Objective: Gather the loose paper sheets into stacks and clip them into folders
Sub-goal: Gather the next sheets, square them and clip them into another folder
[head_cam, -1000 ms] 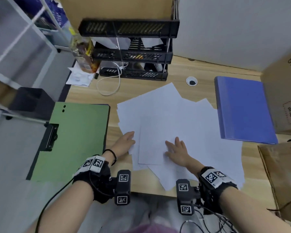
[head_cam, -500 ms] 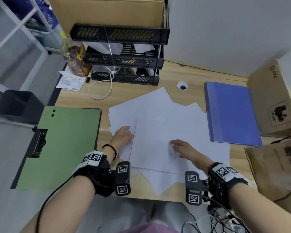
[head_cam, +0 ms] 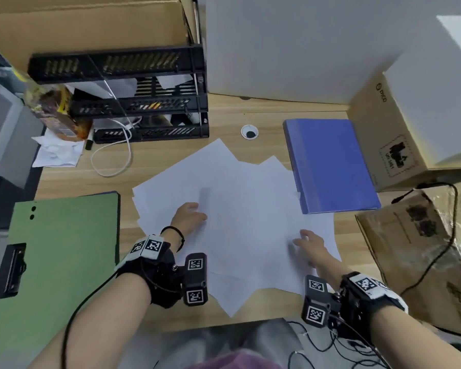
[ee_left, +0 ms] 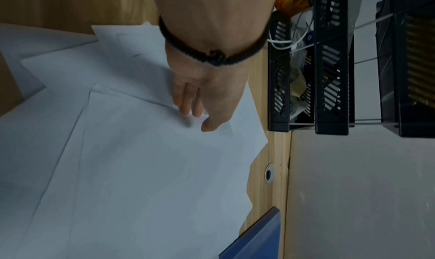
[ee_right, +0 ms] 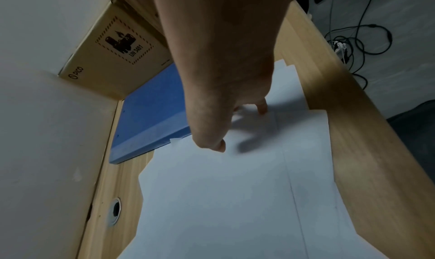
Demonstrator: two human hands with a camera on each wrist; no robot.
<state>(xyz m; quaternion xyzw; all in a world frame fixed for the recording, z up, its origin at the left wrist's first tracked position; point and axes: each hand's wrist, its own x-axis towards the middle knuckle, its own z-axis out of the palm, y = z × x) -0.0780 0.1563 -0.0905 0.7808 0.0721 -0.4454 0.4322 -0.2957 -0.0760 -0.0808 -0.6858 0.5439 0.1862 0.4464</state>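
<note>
Several loose white sheets (head_cam: pixel 245 209) lie fanned out and overlapping in the middle of the wooden desk (head_cam: pixel 157 161). My left hand (head_cam: pixel 190 215) rests at the left edge of the top sheet (ee_left: pixel 141 170), fingers nearly straight and the thumb lying on the paper (ee_left: pixel 198 120). My right hand (head_cam: pixel 308 242) lies on the sheets' right part, its spread fingertips touching the paper (ee_right: pixel 240 127). An open green folder (head_cam: pixel 64 262) with a black clip (head_cam: pixel 15 267) lies to the left. A closed blue folder (head_cam: pixel 330 166) lies to the right, overlapping the sheets' edge (ee_right: pixel 150 118).
A black tiered letter tray (head_cam: pixel 144 102) and a white cable (head_cam: pixel 112 161) sit at the back left. Cardboard boxes (head_cam: pixel 383 145) and a brown package (head_cam: pixel 423 249) crowd the right side. A cable hole (head_cam: pixel 249 132) lies behind the sheets. Some sheets overhang the desk's front edge.
My right hand has slid to the right across the sheets. The left hand has stayed at the top sheet's left edge. The head view has shifted.
</note>
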